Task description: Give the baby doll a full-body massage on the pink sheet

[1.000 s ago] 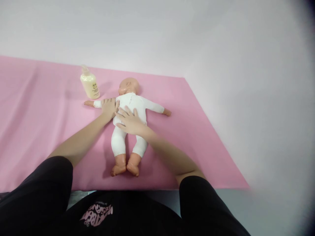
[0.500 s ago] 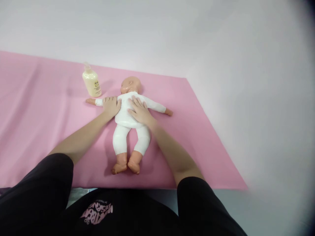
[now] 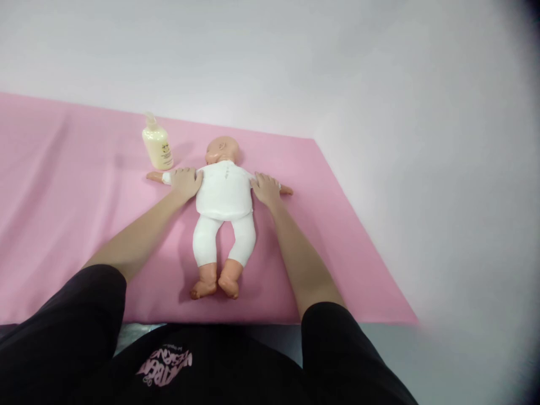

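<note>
Our left hand (image 3: 185, 183) and right hand (image 3: 265, 188) press flat, unclenched, on the white-suited plastic baby doll's (image 3: 223, 197) arms at frame centre; sliding outward could topple the cream lotion bottle (image 3: 157, 148).

So the surface (image 3: 422, 169) is plain white, with a big pink sheet (image 3: 84, 225) spread flat over most of it. On the sheet there's a baby doll (image 3: 223, 197) in white lying stretched out, plus a cream lotion bottle (image 3: 157, 145) standing upright near its head

Doll (image 3: 223, 191): smooth plastic head and feet, matt white cloth suit. Mat (image 3: 84, 214): matt pink cloth, faintly creased. Bottle (image 3: 157, 146): glossy cream plastic.
</note>
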